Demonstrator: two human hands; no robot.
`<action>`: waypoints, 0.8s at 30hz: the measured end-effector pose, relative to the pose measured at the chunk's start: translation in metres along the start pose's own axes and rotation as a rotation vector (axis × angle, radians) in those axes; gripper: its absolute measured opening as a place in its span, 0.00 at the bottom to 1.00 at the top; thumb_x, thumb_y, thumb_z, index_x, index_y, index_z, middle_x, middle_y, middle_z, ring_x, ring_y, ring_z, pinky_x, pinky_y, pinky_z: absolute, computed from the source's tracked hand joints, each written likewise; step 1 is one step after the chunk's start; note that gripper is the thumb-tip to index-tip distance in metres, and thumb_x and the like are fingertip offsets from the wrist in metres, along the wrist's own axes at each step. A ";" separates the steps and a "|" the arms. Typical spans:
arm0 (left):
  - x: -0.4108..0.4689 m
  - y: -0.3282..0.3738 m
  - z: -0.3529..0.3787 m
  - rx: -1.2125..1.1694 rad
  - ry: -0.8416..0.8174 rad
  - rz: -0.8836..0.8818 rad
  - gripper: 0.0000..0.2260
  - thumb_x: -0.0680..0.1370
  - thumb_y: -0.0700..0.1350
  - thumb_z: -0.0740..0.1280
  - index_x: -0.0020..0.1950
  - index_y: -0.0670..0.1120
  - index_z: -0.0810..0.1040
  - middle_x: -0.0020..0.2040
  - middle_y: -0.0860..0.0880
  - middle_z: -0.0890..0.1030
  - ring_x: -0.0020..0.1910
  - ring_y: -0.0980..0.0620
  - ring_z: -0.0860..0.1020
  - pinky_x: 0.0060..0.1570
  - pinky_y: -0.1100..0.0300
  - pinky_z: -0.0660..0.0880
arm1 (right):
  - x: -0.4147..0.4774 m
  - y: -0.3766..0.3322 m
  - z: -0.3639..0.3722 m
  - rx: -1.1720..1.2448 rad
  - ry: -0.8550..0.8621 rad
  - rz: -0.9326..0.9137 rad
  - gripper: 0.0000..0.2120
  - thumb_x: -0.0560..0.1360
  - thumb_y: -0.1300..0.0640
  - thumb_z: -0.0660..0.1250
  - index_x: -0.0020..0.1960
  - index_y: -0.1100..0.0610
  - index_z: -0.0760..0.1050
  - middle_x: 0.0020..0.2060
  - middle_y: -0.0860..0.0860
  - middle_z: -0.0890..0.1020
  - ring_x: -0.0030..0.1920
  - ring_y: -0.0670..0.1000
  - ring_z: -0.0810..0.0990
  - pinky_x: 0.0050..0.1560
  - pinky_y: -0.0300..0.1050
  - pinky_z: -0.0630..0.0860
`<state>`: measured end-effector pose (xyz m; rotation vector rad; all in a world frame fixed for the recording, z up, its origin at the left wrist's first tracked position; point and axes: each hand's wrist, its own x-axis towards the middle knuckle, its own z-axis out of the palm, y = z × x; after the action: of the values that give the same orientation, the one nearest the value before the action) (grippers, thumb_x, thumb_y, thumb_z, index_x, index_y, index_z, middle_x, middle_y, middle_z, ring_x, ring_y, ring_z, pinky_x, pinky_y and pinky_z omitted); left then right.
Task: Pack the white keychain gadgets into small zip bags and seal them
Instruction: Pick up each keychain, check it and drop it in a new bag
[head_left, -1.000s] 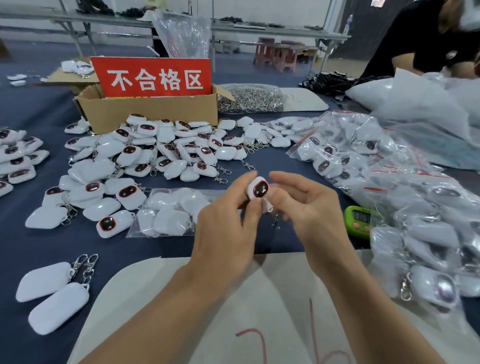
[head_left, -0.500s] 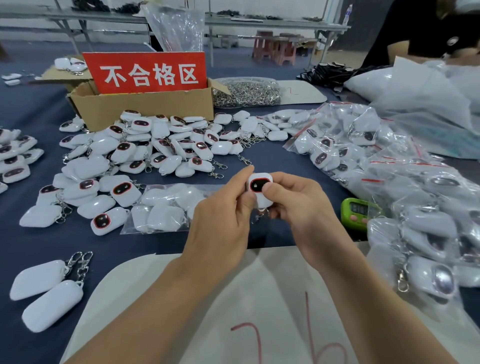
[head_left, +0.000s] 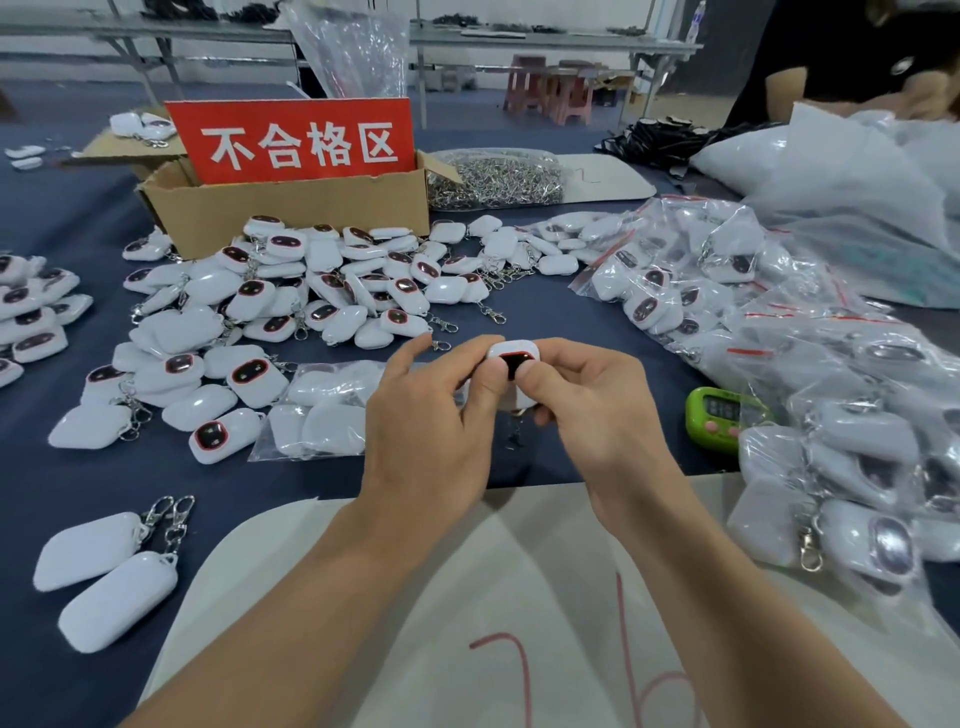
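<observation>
R hand (head_left: 592, 410) closed on gadget (head_left: 514, 356) | white shell, red-rimmed blk screen

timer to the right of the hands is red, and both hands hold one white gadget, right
Not quite: the timer is green, not red. The head view shows it to the right of the hands, and the left hand and right hand do hold one white gadget between them.

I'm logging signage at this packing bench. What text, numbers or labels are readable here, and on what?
"不合格区": white characters on the red sign standing in the cardboard box.
Red handwritten strokes on the white sheet: cut off at the frame edge, unreadable.
Green timer display: too blurred to read.
</observation>
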<state>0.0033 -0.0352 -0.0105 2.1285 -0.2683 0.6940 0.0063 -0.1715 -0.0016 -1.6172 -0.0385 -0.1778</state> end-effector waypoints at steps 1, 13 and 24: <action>0.001 0.001 0.001 0.019 0.031 0.017 0.12 0.83 0.48 0.62 0.58 0.51 0.85 0.37 0.56 0.83 0.54 0.52 0.71 0.66 0.49 0.72 | 0.000 0.000 0.000 -0.008 -0.006 0.001 0.12 0.79 0.65 0.67 0.47 0.53 0.87 0.34 0.46 0.86 0.32 0.40 0.78 0.34 0.32 0.73; 0.000 0.000 0.001 0.059 0.069 0.025 0.10 0.82 0.45 0.63 0.52 0.49 0.86 0.33 0.46 0.84 0.53 0.46 0.66 0.65 0.55 0.64 | -0.002 -0.002 0.004 0.026 -0.012 0.056 0.10 0.76 0.65 0.69 0.48 0.55 0.87 0.35 0.48 0.87 0.33 0.42 0.82 0.35 0.33 0.74; 0.000 -0.001 0.003 0.077 0.021 -0.030 0.14 0.83 0.53 0.60 0.57 0.52 0.85 0.31 0.47 0.82 0.58 0.54 0.64 0.73 0.48 0.65 | -0.004 0.000 0.002 0.069 -0.002 -0.012 0.11 0.71 0.66 0.73 0.49 0.53 0.85 0.41 0.52 0.89 0.44 0.52 0.89 0.43 0.41 0.84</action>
<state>0.0046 -0.0366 -0.0127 2.1929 -0.2005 0.7195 0.0025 -0.1693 -0.0020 -1.5484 -0.0551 -0.1819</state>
